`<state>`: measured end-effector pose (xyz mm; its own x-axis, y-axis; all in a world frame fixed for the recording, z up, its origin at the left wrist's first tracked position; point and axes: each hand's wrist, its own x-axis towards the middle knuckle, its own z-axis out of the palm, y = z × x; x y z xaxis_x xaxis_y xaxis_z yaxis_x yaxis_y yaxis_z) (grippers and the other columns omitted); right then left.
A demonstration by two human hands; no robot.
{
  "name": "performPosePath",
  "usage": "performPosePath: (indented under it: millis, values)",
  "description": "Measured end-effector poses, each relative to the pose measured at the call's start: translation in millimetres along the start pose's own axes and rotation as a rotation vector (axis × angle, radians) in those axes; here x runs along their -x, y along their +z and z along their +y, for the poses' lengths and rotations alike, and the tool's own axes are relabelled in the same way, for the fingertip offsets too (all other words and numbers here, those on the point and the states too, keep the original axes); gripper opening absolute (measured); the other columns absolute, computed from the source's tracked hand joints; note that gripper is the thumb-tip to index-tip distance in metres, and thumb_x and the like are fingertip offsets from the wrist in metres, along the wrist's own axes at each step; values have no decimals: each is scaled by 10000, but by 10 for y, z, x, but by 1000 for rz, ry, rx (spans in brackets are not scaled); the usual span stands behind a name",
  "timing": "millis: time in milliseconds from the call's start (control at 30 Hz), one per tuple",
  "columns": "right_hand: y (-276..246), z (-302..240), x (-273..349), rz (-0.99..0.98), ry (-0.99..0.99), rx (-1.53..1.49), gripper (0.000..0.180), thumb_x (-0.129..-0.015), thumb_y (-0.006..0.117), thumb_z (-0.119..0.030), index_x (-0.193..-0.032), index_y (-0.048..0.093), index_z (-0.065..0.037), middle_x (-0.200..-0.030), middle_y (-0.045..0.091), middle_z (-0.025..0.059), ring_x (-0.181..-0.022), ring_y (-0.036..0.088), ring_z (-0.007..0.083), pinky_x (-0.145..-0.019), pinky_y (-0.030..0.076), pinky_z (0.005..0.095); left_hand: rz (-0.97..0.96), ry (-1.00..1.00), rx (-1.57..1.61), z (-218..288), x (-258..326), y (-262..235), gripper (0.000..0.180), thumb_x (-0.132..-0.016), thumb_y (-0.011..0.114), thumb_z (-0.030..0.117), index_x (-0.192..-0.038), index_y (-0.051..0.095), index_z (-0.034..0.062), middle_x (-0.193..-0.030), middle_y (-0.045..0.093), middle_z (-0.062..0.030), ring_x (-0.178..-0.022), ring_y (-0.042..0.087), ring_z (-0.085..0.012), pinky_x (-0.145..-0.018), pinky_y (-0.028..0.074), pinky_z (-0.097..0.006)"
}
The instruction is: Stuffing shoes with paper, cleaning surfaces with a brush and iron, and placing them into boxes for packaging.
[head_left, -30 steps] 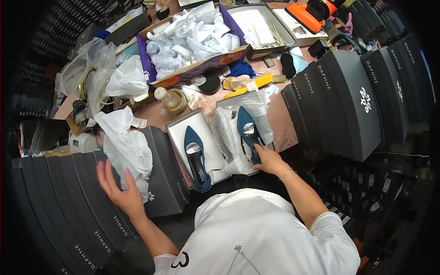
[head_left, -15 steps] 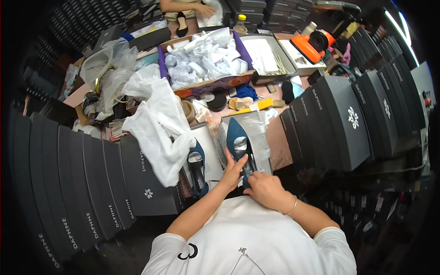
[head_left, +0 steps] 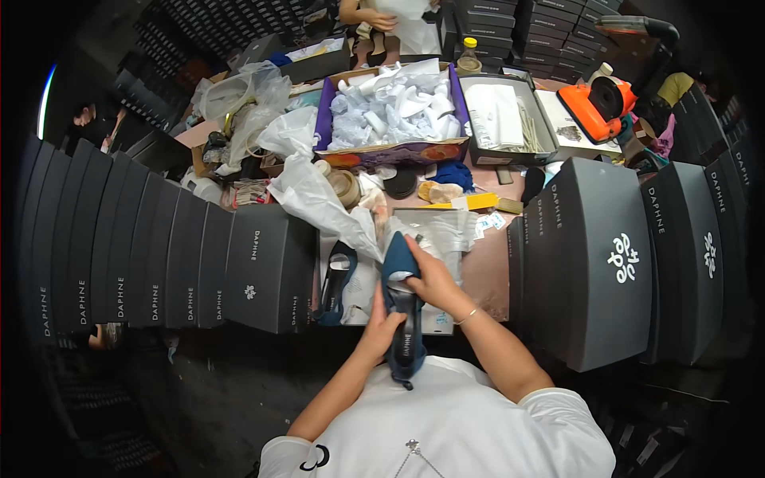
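Observation:
A dark blue pointed shoe (head_left: 407,328) with a black insole lies tilted between my hands, toe away from me and heel strap near my shirt. Around its middle, from the left side, my left hand (head_left: 378,334) is closed. My right hand (head_left: 434,280) grips the toe part from the right, fingertips at the shoe's opening beside white stuffing. The matching blue shoe (head_left: 338,279) lies to the left in an open box. Crumpled translucent paper (head_left: 450,235) covers the box beyond my hands, and a white sheet (head_left: 319,191) drapes in from the left.
Dark shoe boxes stand in rows left (head_left: 263,263) and right (head_left: 594,263). Behind, a purple carton (head_left: 464,111) holds white paper wads, next to a tray (head_left: 550,143) of sticks. An orange tool (head_left: 591,109) sits far right. Another person's hand (head_left: 381,20) works at the back.
The held shoe has come closer to my body, off the paper. My right hand has shifted from the heel end to the toe; my left hand now holds lower, around the middle.

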<state>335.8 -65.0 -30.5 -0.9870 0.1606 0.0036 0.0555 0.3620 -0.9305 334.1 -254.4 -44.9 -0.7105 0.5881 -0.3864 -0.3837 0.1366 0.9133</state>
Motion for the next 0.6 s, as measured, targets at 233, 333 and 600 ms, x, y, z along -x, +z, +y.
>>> performPosePath:
  millis: [233, 333, 600]
  values:
    - [189, -650, -45, -141, -217, 85, 674, -818, 670, -171, -1394, 362, -8, -1145, 567, 197, -937, 620, 339, -804, 519, 403, 304, -83, 223, 754, -149, -92, 780, -926, 457, 586, -1487, 163, 129, -1397, 405, -144, -1249, 462, -257, -967, 447, -411]
    - [-219, -453, -267, -196, 184, -621, 454, -873, 668, -218, -1256, 554, -2, -1131, 614, 156, -874, 635, 212, -679, 549, 315, -6, -206, 511, 699, -229, -484, 805, -840, 471, 688, -1362, 405, 79, -1011, 618, -177, -795, 653, -264, -617, 561, -390]
    - [-1074, 854, -682, 479, 333, -242, 263, -909, 554, -109, -1142, 611, -1, -864, 651, 63, -664, 599, 91, -536, 491, 232, -564, -226, 970, 813, -216, -518, 959, -778, 492, 737, -1313, 399, -53, -906, 603, -290, -570, 643, -317, -509, 538, -361]
